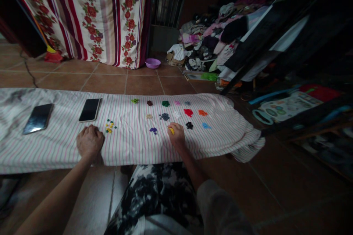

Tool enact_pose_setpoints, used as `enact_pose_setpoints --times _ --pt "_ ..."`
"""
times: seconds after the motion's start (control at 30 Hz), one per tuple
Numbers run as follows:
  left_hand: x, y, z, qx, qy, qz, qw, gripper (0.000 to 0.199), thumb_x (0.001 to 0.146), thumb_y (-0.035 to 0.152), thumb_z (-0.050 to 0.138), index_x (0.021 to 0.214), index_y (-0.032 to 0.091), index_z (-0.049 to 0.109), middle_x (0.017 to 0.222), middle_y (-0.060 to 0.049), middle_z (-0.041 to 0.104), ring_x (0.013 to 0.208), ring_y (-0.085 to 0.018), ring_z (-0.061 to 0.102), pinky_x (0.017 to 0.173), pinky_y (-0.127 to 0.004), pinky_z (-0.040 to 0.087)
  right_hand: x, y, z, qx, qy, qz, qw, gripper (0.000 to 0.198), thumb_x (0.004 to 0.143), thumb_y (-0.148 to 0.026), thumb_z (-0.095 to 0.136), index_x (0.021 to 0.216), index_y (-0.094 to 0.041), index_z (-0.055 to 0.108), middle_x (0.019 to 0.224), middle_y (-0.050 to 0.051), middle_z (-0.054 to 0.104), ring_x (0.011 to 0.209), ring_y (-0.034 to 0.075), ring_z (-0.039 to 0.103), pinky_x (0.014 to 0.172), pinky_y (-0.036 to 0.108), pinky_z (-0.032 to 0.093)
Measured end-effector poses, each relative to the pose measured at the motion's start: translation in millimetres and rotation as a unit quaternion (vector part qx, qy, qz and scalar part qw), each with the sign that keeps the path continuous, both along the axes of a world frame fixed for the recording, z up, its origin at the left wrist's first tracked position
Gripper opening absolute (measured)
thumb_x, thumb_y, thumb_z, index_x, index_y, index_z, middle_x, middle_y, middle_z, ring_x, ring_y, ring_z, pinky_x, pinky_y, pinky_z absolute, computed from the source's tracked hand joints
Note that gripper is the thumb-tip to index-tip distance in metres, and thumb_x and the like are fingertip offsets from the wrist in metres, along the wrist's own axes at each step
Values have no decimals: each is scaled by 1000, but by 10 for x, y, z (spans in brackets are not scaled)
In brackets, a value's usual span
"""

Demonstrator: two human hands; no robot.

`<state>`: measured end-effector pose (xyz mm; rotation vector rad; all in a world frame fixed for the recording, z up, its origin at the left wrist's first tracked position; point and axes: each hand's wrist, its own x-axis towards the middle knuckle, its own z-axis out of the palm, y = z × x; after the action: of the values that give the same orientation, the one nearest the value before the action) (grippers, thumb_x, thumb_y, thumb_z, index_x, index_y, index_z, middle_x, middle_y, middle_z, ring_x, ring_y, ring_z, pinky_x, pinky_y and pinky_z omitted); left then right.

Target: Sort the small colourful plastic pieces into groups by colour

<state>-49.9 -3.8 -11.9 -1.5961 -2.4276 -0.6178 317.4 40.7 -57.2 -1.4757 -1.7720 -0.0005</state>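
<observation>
My right hand (178, 136) is closed, with a small yellow piece (172, 131) showing at its fingers. It is low over the striped cloth (132, 147), between a purple pile (153, 130) and a black pile (189, 125) of small pieces. Curled into a fist, my left hand (90, 141) rests on the cloth; whatever its fingers may hold is hidden. Just right of it lies a mixed pile of yellow and green pieces (109, 128). Dark grey (164, 116), white (177, 114), red (188, 112) and light blue (206, 125) piles sit around my right hand.
Along the far side are lime (135, 100), brown (149, 103), dark green (165, 103) and pink (177, 103) piles. An orange pile (202, 112) is at right. A phone (90, 109) and a tablet (38, 118) lie at left. A purple basin (152, 63) stands on the floor.
</observation>
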Motion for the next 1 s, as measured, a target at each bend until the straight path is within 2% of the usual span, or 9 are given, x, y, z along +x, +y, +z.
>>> enact_pose_setpoints --times 0.2,0.43,0.63,0.83,1.0 --pt "5 -6 14 -5 1 -2 1000 24 80 26 40 93 17 58 98 -14 65 107 -28 56 90 -39 39 -5 -15 23 5 1 8 1000 22 79 -13 44 86 -18 64 94 8 66 94 22 56 89 38 43" --pt "-20 12 -37 4 -3 -4 1000 23 79 24 41 92 17 58 98 -14 65 111 -28 53 92 -41 37 12 12 23 10 19 25 999 19 82 -21 48 87 -20 66 96 7 69 97 22 59 92 41 42" --pt "-41 29 -94 11 5 -5 1000 24 81 25 39 93 17 58 100 -14 65 113 -28 52 94 -41 35 58 73 23 3 85 27 996 23 83 -32 48 87 -19 67 94 9 70 92 23 63 88 40 47" --pt "-51 29 -103 11 -1 -11 1000 26 80 24 40 95 16 60 101 -15 65 115 -29 51 93 -42 35 107 86 49 -30 114 -12 993 35 88 -35 39 100 -17 67 98 11 70 91 23 62 83 39 48" --pt "-44 26 -106 14 -7 -11 1000 28 81 24 39 97 14 60 107 -16 65 118 -30 48 97 -41 34 50 149 44 -18 93 -72 993 40 89 -35 33 98 -16 67 95 12 69 88 24 59 83 39 45"
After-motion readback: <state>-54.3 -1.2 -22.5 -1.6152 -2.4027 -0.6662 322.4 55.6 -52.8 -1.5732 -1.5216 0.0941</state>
